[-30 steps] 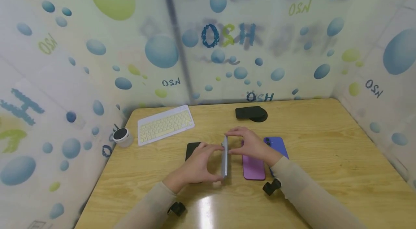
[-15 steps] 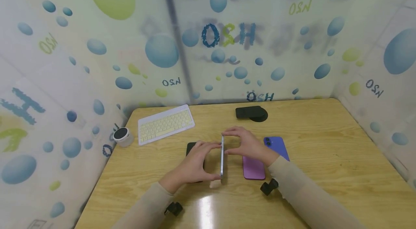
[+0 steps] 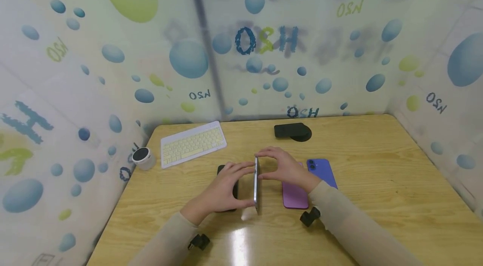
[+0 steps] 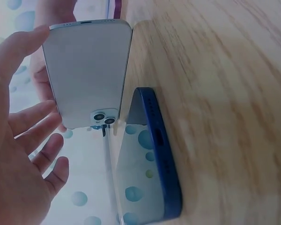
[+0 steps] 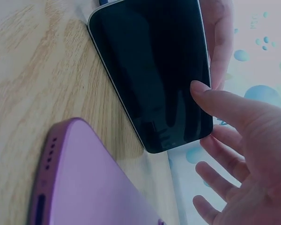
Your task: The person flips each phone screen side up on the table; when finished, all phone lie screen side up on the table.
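A silver smartphone point(image 3: 256, 186) stands on its long edge over the table, held between both hands. My left hand point(image 3: 222, 192) spans its upper edge, thumb at the near corner and fingertips farther along. In the left wrist view its pale back point(image 4: 86, 70) shows two camera lenses. My right hand point(image 3: 284, 169) pinches the far end, with the thumb on the dark screen point(image 5: 150, 70) in the right wrist view. A blue-framed phone point(image 4: 168, 164) lies screen up beneath my left hand. Under the right hand lies a purple phone point(image 3: 295, 196), back up, beside a blue phone point(image 3: 323, 171).
A white keyboard point(image 3: 194, 144) lies at the back left, near a small white round device point(image 3: 143, 159) with a black top. A flat black object point(image 3: 290, 130) sits at the back. Printed curtains point(image 3: 332, 48) enclose the wooden table point(image 3: 385, 165) on three sides.
Both hands have shifted slightly left with the silver smartphone. It has turned a little, so its pale back is hidden in the head view and its edge faces up.
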The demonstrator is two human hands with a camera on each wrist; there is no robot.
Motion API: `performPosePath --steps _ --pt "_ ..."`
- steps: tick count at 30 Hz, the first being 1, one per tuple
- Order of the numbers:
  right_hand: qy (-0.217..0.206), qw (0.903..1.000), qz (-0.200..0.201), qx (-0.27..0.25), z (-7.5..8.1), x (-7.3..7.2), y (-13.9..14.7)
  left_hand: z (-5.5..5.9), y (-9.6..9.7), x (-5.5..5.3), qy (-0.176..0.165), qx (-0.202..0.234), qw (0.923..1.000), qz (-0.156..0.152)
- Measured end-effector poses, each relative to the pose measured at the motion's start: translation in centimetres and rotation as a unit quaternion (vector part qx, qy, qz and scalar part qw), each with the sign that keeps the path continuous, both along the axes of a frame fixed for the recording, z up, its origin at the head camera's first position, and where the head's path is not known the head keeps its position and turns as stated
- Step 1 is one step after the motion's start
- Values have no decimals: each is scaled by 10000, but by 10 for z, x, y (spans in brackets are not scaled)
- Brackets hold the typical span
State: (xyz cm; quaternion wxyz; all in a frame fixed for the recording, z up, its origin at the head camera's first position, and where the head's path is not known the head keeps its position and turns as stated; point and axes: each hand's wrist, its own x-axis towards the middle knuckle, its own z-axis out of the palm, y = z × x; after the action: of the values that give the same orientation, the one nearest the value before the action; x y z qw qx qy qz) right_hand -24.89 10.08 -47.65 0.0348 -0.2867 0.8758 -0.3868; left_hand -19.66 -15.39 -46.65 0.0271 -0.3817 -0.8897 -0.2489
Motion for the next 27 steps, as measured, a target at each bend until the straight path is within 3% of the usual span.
performPosePath --steps 7,15,27 --pt "-46 9999 128 0 -4 -4 2 -1 -3 -2 -6 -17 10000 48" --pt "-101 9983 426 381 -15 -9 5 -3 -8 -4 -24 50 10000 82" --pt "-301 9987 242 341 -22 -8 1 -3 -13 -3 -190 206 9992 267"
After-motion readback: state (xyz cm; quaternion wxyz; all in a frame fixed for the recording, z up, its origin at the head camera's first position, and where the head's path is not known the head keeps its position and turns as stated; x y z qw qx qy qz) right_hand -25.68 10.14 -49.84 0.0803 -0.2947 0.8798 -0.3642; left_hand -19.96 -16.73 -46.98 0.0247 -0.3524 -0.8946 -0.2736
